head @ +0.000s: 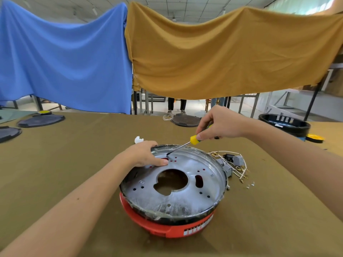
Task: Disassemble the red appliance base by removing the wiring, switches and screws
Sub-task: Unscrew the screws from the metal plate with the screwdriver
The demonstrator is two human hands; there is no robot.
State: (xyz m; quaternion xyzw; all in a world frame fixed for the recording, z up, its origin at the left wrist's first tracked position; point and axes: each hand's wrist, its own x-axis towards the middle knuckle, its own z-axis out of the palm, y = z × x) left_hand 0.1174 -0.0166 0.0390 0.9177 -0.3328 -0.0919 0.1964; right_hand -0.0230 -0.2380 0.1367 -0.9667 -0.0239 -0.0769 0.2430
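Red appliance base [167, 227] sits at 6 o'clock on the olive-covered worktop [74, 164], a silver metal pan plate [185, 199] with a big centre hole seated in its top. Left hand [144, 154] rests on the pan's rim at 10 o'clock, fingers [159, 162] laid fairly flat on the metal, grasping nothing. Right hand [220, 125] at 1 o'clock above the base, fingers clenched round a yellow-handled screwdriver [193, 140]; its tip touches the plate near small holes at 11 o'clock, just beside the left thumb. Removed wiring and grey switches [233, 164] lie in a heap on the worktop at 3 o'clock, touching the base's edge; small loose screws [250, 185] just beside it. White crumpled scrap [138, 140] behind the left hand. Black bucket [285, 125] far at 2 o'clock. Dark round lids [40, 120] at 10 o'clock. Blue cloth [61, 58] and mustard cloth [222, 56] hang behind.
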